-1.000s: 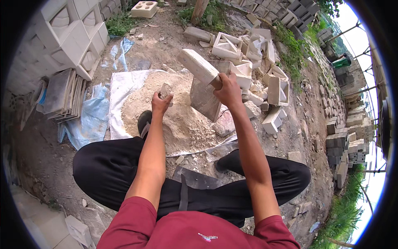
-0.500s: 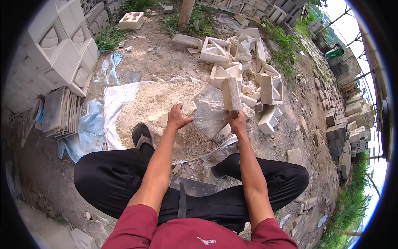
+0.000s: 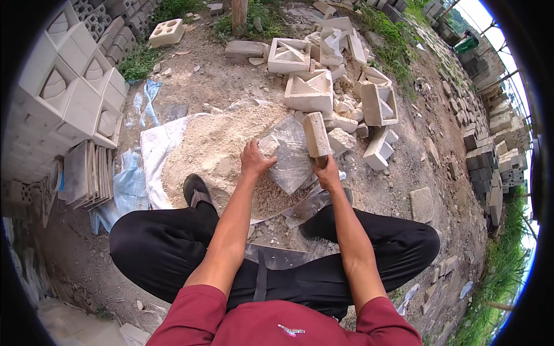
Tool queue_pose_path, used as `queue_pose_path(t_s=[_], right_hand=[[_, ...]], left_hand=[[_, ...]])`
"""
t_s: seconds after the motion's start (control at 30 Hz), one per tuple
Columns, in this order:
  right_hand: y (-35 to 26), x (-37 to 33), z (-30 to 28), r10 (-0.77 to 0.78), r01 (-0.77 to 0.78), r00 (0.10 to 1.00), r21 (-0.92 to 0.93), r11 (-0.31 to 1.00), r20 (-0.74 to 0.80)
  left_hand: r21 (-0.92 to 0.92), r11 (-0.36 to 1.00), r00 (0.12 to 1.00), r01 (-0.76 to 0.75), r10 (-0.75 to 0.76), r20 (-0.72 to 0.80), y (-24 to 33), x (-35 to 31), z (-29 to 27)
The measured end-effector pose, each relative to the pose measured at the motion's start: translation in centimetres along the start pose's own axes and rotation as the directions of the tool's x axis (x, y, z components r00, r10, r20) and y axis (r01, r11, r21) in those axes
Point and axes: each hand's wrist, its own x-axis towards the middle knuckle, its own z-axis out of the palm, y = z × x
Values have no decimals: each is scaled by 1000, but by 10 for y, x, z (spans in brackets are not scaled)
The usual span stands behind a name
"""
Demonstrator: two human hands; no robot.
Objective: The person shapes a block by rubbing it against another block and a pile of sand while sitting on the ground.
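My left hand has its fingers closed around a small pale chunk of broken block at the left edge of a grey flat slab. In my right hand is the short handle of a mallet with a thick, worn wooden head. The mallet's head is raised over the slab's right side, apart from the chunk. Crushed pale rubble lies heaped left of the slab, on a white sheet.
Broken decorative concrete blocks and fragments are piled beyond the slab to the right. Stacked pale blocks stand at far left, with leaning thin boards and a torn blue sheet nearby. A wooden post rises at the back.
The whole view has shifted a little. The mallet's head leans slightly more to the left, still in my right hand. My left hand keeps hold of the chunk by the slab.
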Motion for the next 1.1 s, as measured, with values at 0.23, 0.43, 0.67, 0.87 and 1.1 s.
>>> queue_pose_path(t_s=[0.23,0.43,0.67,0.87,1.1], right_hand=[[-24,-8,-10,-3,-34,991,-269,962,-135],[-43,-13,14,104,-109,993,-134,985,-48],[-61,-14,38,99,-98,995,-56,994,15],[-56,-20,26,163,-167,986,-184,969,-38],[-3,-24,26,59,-126,977,-335,934,-204]], left_hand=[[87,988,985,124,-133,111,6,7,17],[164,985,978,47,-79,193,5,2,30],[259,965,984,30,-74,162,6,0,32],[274,962,960,5,-82,268,5,1,19],[323,946,915,-22,-111,388,15,7,13]])
